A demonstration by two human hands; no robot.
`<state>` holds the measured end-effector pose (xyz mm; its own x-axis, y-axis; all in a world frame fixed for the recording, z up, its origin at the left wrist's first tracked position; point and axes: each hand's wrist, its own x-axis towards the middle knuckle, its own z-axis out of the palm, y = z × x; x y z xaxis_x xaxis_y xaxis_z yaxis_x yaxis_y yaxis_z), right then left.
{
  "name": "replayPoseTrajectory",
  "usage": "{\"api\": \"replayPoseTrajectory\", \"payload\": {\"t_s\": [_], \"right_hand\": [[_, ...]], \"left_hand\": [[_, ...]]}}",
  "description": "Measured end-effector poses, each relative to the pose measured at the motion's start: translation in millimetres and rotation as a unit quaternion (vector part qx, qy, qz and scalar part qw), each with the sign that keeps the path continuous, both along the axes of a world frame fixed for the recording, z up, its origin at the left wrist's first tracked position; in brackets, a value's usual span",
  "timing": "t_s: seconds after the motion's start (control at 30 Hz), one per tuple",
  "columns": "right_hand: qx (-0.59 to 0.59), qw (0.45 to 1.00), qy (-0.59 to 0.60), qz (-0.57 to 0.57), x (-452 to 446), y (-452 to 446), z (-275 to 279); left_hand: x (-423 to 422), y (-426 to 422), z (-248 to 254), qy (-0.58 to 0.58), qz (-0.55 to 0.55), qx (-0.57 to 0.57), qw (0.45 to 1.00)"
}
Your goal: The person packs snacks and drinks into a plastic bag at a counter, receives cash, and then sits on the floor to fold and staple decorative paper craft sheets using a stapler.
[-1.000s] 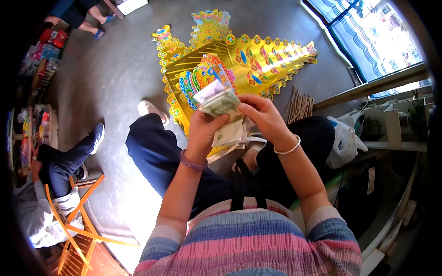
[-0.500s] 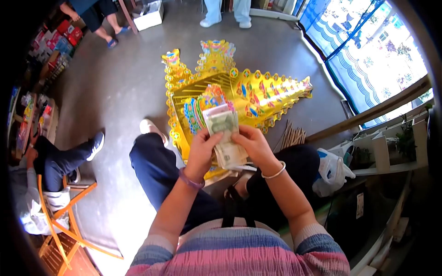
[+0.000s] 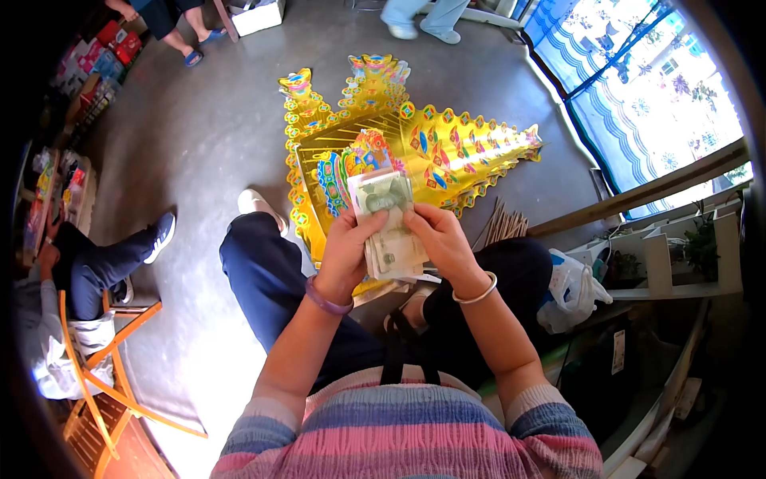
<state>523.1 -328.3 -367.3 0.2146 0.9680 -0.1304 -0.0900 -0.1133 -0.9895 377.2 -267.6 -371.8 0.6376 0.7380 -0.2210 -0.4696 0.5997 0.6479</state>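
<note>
1. Banknotes (image 3: 392, 243) are fanning slightly in a loose stack, on the wearer's side of the yellow paper structure (image 3: 467, 156), overlapping its near part in this view.
2. Left hand (image 3: 345, 249) now: it's gripping the stack's left side, thumb pressing across the top note, the other fingers mostly hiding behind.
3. And the right hand (image 3: 448, 251) is pinching the right edge between thumb and forefinger; its remaining fingers are curling in, though I cannot tell how closely they're pressing together.
4. Bright, colourful paper pieces (image 3: 333, 182) are resting inside the yellow paper structure, just beyond the notes.
5. Thin sticks (image 3: 507, 223) are lying to its near right, with a white plastic bag (image 3: 573, 297) sitting farther right and nearer the wearer.
6. Way over left of the structure, a wooden chair (image 3: 150, 412) is standing near a seated person's dark-trousered leg (image 3: 112, 267).
</note>
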Motion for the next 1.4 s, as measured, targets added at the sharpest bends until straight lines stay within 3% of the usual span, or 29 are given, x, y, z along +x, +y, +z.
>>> {"api": "replayPoseTrajectory", "payload": {"t_s": [0.3,0.5,0.6,0.7,0.73,0.83,0.93,1.03,1.07,1.13,1.17,1.2,1.23,1.3,1.4], "right_hand": [[0.019,0.999,0.028,-0.029,-7.8,-1.7,6.3],[0.022,1.0,-0.002,0.0,-4.2,-2.6,3.1],[0.052,0.994,0.098,0.008,-11.5,-4.3,12.9],[0.142,0.986,0.083,-0.005,-3.0,-2.8,-9.6],[0.15,0.984,0.094,-0.007,-0.5,-3.6,-8.8],[0.221,0.96,-0.166,-0.04,7.9,-0.4,-12.3],[0.202,0.962,-0.18,-0.039,-0.4,-3.1,-8.0],[0.137,0.99,0.005,-0.03,-7.9,-4.0,-6.3],[0.106,0.984,0.144,-0.009,-11.3,-8.8,4.7],[0.108,0.976,0.186,-0.04,-25.7,-14.4,-13.4],[0.12,0.969,0.21,-0.046,-33.4,-4.6,-20.6],[0.129,0.979,0.153,-0.032,-35.1,-4.3,-24.6],[0.137,0.986,0.096,-0.021,-35.9,-4.1,-25.1],[0.105,0.985,0.137,-0.012,-35.1,-4.6,-19.2],[0.09,0.985,0.149,-0.013,-32.2,-6.6,-17.5]], "left_hand": [[-1.2,-5.0,2.8,-0.016,-0.001,-0.057,0.998],[-6.7,-7.1,-7.9,0.038,-0.009,0.018,0.999],[-7.5,-5.4,-9.9,0.024,0.008,0.097,0.995],[-4.9,-8.6,-6.1,-0.001,0.041,0.067,0.997],[-8.4,-5.2,-5.2,-0.053,0.023,-0.002,0.998],[-12.4,-2.5,11.9,0.012,-0.014,-0.092,0.996],[-7.9,-10.6,-5.8,0.024,-0.036,0.046,0.998],[-5.3,-12.1,-16.3,0.005,-0.009,0.034,0.999],[-3.0,-13.1,-19.0,0.012,0.019,0.03,0.999],[0.5,-17.1,-13.0,0.03,0.057,0.041,0.997],[10.5,-24.1,-28.9,0.113,0.093,0.167,0.975],[14.4,-31.5,-27.0,0.149,0.122,0.2,0.961],[13.7,-34.0,-23.3,0.121,0.114,0.16,0.973],[9.1,-34.5,-13.7,0.062,0.093,0.077,0.991],[2.2,-31.7,-5.3,0.15,0.124,0.183,0.964]]}}
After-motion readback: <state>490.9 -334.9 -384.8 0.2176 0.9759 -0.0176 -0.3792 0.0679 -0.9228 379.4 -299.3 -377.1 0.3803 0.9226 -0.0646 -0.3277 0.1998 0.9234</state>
